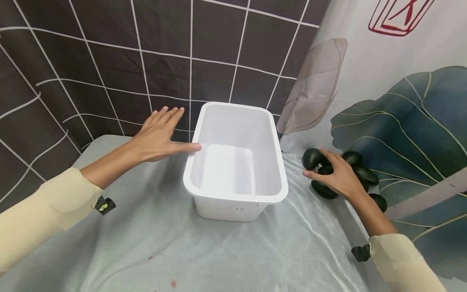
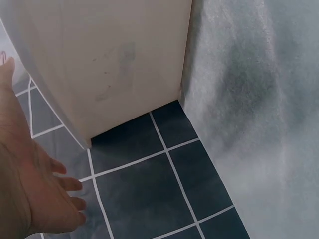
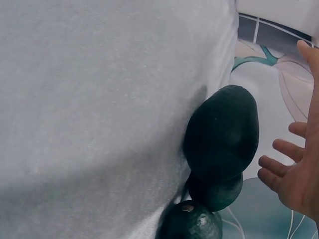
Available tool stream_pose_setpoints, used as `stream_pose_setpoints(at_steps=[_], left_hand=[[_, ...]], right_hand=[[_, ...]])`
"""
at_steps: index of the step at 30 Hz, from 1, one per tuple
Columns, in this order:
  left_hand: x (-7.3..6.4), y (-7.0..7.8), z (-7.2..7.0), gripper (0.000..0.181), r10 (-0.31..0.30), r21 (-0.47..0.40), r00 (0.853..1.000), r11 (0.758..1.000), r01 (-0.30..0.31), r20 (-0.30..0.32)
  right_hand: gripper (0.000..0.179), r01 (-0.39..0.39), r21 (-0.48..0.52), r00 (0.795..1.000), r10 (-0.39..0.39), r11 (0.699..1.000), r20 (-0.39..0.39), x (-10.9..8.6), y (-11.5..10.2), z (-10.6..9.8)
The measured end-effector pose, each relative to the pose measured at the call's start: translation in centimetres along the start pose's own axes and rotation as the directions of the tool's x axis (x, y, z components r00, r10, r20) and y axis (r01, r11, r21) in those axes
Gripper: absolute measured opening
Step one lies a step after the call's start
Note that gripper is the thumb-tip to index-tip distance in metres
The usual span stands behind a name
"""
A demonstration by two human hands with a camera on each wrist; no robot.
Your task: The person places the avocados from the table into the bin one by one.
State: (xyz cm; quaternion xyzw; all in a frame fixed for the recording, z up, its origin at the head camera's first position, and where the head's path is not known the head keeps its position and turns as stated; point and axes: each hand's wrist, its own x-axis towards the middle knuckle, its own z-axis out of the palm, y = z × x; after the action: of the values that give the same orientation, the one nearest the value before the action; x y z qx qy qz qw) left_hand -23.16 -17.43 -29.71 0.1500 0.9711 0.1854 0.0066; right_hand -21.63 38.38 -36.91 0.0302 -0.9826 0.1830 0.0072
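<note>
A white plastic bin point(image 1: 233, 211) stands on a grey cloth, with only its bare inside showing. My left hand point(image 1: 155, 138) is spread beside it, thumb tip right at the left rim. In the left wrist view, that hand point(image 2: 35, 189) appears next to the bin's wall point(image 2: 134, 55), fingers apart. Over to the right lies a pile of several dark green avocados point(image 1: 311, 159). Above them reaches my right hand point(image 1: 341, 174), fingers and thumb parted, partly hiding some. The right wrist view has this hand point(image 3: 301, 179) holding nothing, alongside a large avocado point(image 3: 222, 134).
Grey cloth point(image 1: 146, 243) covers the surface under the bin. A dark curtain with white grid lines point(image 1: 164, 73) hangs behind. At right hangs a pale cloth printed with big blue-green leaves point(image 1: 408, 129), close to the avocados.
</note>
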Motion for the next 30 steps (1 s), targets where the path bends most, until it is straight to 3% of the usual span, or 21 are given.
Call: stream_pose_setpoints(at_steps=[17, 30], left_hand=[[0.4, 1.5, 0.1, 0.133, 0.015, 0.005, 1.0, 1.0, -0.015, 0.016], [1.0, 2.9, 0.4, 0.135, 0.002, 0.021, 0.999, 1.0, -0.003, 0.041]], right_hand=[[0.11, -0.008, 0.097, 0.999, 0.013, 0.995, -0.051, -1.0, 0.9, 0.5], [0.105, -0.008, 0.128, 0.999, 0.014, 0.992, -0.046, -1.6, 1.4, 0.4]])
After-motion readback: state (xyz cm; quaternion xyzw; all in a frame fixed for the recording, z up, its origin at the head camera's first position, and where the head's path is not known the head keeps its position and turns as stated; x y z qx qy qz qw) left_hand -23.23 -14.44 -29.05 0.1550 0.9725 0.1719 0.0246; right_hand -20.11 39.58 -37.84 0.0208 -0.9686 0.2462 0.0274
